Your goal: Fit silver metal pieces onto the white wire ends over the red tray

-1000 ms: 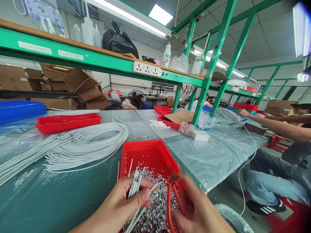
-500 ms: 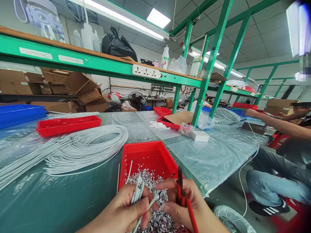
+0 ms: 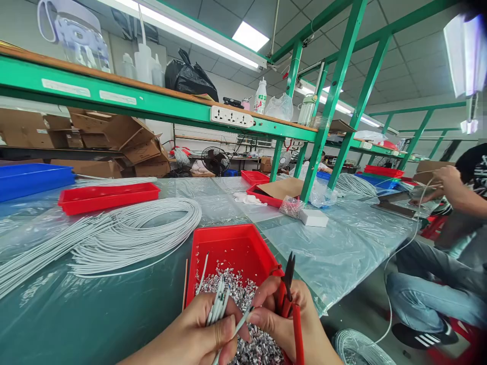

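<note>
My left hand (image 3: pixel 207 329) is closed round a bundle of white cables (image 3: pixel 218 304), with one cable end sticking out to the right between thumb and fingers. In my right hand (image 3: pixel 285 314) are red-handled scissors (image 3: pixel 289 276), blades pointing up and slightly parted. The right thumb and forefinger pinch the dark tip of that single cable. Both hands are over a red tray (image 3: pixel 236 241) holding many silvery scraps (image 3: pixel 254 344). One short white piece leans inside the tray's left side.
Coiled white cables (image 3: pixel 152 228) lie left, near a long red tray (image 3: pixel 110 197) and blue tray (image 3: pixel 34 178). A white box (image 3: pixel 314 217) stands beyond. At right, a seated person (image 3: pixel 426 289) handles a long cable. A green-framed shelf (image 3: pixel 152 106) crosses above.
My right thumb and forefinger have closed onto the cable tip, and the scissors have shifted slightly right with blades more parted. The person at right has drawn back, hands now farther right.
</note>
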Tool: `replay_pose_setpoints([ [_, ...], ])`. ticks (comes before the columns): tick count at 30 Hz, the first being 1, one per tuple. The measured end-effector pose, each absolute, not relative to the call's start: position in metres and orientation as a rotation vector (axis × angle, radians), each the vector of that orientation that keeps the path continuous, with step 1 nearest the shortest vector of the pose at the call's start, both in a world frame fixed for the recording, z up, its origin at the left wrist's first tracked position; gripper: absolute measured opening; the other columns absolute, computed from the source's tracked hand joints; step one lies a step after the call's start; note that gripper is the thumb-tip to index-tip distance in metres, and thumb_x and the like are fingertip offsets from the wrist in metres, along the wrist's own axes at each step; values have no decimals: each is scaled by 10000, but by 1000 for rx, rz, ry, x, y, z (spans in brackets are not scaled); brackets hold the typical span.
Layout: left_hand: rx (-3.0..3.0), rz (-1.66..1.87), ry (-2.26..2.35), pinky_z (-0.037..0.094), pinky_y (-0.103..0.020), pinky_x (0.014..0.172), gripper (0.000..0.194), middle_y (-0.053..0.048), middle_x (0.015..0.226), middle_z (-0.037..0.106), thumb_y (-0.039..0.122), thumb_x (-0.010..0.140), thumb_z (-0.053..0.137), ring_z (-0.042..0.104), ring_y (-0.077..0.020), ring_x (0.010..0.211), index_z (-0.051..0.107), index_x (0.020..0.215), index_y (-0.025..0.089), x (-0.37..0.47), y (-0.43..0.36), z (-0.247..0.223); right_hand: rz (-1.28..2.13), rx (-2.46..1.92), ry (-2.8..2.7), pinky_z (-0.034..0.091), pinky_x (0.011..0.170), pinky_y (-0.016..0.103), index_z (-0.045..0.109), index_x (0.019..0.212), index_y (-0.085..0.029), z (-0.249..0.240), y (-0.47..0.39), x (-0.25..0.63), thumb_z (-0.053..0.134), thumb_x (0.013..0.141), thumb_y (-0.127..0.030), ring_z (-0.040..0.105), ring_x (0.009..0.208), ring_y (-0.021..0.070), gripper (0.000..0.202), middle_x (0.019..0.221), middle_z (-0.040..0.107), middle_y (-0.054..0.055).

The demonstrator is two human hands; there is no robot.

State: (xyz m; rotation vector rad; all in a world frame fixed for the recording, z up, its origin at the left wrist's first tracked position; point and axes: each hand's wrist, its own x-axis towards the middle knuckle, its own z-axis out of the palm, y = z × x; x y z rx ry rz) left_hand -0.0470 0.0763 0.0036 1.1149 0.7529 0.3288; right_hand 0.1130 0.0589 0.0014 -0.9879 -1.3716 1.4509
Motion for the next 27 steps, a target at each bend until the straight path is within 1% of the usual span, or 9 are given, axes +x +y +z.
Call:
replay_pose_setpoints([
  [6, 1081, 374, 793, 60, -60, 361, 535, 69, 461, 359, 561, 591, 487, 163, 84, 298, 384, 832, 94, -44, 73, 5, 1324, -1105, -1432, 213, 424, 10, 435, 708, -11, 2, 57, 115, 709, 519, -288, 270, 440, -85, 433, 475, 269, -50],
  [10, 1027, 530, 881, 62, -52, 366, 748, 82, 561, 429, 670, 396, 552, 175, 94, 297, 352, 851, 110, -40, 72, 7, 1382, -1108, -1363, 169, 403, 11, 400, 707, -27, 4, 56, 109, 711, 510, -295, 226, 420, -89, 456, 451, 224, -62],
  [12, 1002, 591, 961, 103, -53, 375, 830, 94, 556, 394, 680, 339, 567, 202, 94, 314, 349, 919, 128, -39, 74, 5, 1438, -1103, -1328, 153, 399, 16, 386, 710, -34, 4, 57, 108, 717, 495, -331, 210, 415, -89, 494, 446, 197, -67],
  [14, 1045, 592, 1027, 146, -48, 403, 820, 89, 484, 310, 678, 430, 525, 235, 89, 343, 363, 1026, 139, -39, 76, 2, 1425, -1175, -1332, 165, 405, 19, 377, 728, -35, 4, 60, 112, 707, 510, -372, 220, 427, -89, 519, 469, 224, -66],
  [16, 1116, 625, 1069, 224, -42, 444, 772, 70, 469, 278, 673, 538, 444, 305, 84, 396, 400, 1079, 124, -40, 78, -1, 1300, -1294, -1422, 260, 462, 1, 392, 811, -36, 2, 66, 121, 647, 605, -388, 311, 499, -85, 481, 568, 360, -42],
  [18, 1149, 700, 1098, 306, -37, 490, 714, 48, 532, 360, 666, 577, 404, 384, 83, 460, 466, 980, 80, -41, 79, -2, 1190, -1346, -1483, 402, 658, -17, 379, 998, -63, 0, 69, 130, 600, 665, -351, 454, 701, -66, 493, 848, 496, 16],
  [21, 1140, 716, 1074, 365, -50, 522, 622, 39, 596, 412, 614, 619, 399, 422, 73, 488, 437, 901, 61, -41, 78, 2, 1210, -1340, -1372, 414, 926, 33, 198, 1220, -81, -3, 64, 139, 662, 584, -332, 478, 1024, 5, 827, 1260, 319, 145],
  [24, 1120, 627, 936, 310, -72, 462, 508, 58, 659, 443, 532, 704, 307, 422, 45, 416, 259, 1069, 183, -41, 76, 9, 1162, -1393, -1406, 387, 997, 73, 145, 1293, -72, -1, 49, 144, 612, 619, -432, 417, 1160, 52, 895, 1333, 195, 170],
  [27, 1108, 549, 889, 215, -56, 396, 439, 67, 697, 464, 531, 704, 302, 408, 31, 363, 239, 924, 156, -42, 75, 13, 1174, -1488, -1775, 427, 938, 94, 245, 1310, -70, 6, 36, 148, 581, 638, -457, 456, 1118, 78, 845, 1288, 292, 163],
])
